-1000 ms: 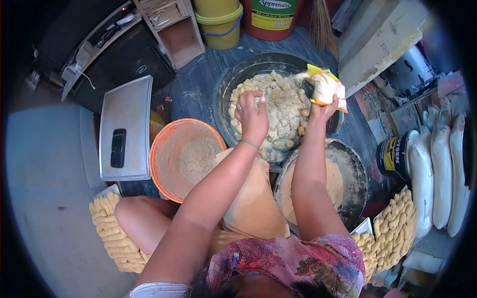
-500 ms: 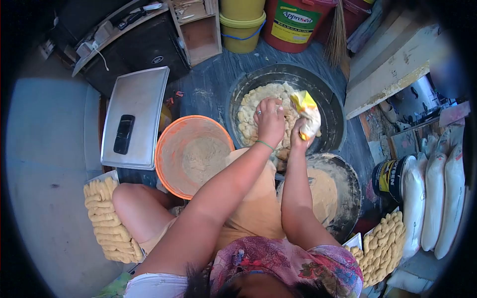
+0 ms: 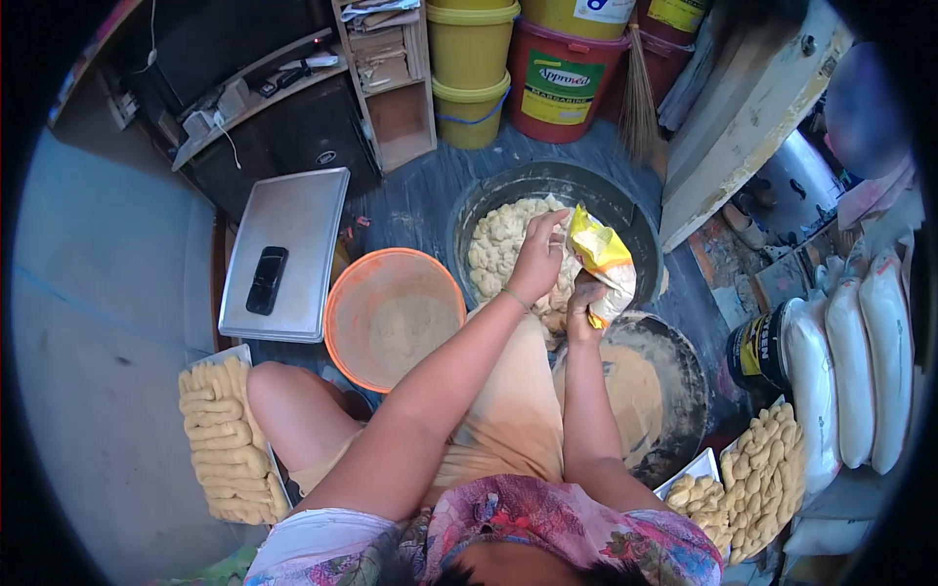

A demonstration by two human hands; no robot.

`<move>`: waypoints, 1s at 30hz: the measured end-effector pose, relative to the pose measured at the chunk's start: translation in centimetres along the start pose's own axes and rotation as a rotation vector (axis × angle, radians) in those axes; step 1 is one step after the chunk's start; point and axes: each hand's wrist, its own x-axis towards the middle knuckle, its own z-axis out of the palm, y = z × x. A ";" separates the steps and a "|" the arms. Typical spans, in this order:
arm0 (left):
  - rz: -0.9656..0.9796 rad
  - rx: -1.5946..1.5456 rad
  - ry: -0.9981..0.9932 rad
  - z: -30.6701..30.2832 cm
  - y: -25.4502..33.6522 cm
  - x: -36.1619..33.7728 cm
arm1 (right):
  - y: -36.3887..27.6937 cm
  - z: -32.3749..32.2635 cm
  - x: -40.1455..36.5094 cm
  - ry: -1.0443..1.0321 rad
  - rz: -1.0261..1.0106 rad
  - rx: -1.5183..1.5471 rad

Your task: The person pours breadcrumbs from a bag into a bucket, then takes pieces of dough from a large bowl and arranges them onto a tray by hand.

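A yellow, white and orange packet (image 3: 608, 269) is gripped near its lower end by my right hand (image 3: 585, 298). Its top end tilts over a wide dark basin (image 3: 640, 220). In the basin lies a heap of pale, lumpy dough pieces (image 3: 503, 244). Close to the packet's upper edge is my left hand (image 3: 539, 256), fingers stretched toward it and slightly bent, above the dough.
An orange-rimmed bucket (image 3: 396, 317) with powder on its bottom stands left of my legs. A second dark basin (image 3: 684, 381) holds tan powder at right. Trays of shaped dough (image 3: 230, 439) flank me. A phone (image 3: 266, 279) rests on a metal lid (image 3: 308, 220).
The packet has turned more upright and shows more of its printed side. My left hand has moved off the dough up to the packet's top edge. The camera view has shifted.
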 end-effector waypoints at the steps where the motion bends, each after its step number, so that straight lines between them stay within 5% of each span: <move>1: 0.098 0.059 -0.032 -0.5 0.5 0.5 | 0.3 0.0 -0.2 0.011 0.024 0.063; 7: 0.436 0.639 -0.534 -4.7 7.4 5.8 | 5.7 2.1 -1.0 0.038 0.058 0.072; 10: 0.384 0.704 -0.858 -6.0 10.0 8.3 | 6.7 2.9 -0.4 -0.003 0.054 -0.021; 12: 0.317 0.799 -0.872 -6.9 10.4 9.4 | 7.8 3.7 0.8 -0.011 0.082 -0.014; 19: 0.178 0.674 -0.486 -9.8 9.0 11.1 | 7.8 4.2 5.2 0.322 0.121 0.191; 23: 0.321 0.750 -0.365 -9.8 10.0 11.9 | 5.9 2.6 7.1 0.490 -0.015 0.331; 27: 0.740 0.826 -0.283 -7.6 9.5 11.1 | 2.6 -1.3 6.9 0.550 -0.093 -0.212; 30: 0.770 0.841 -0.195 -6.7 10.5 10.6 | 4.6 0.3 6.0 0.428 -0.203 -0.464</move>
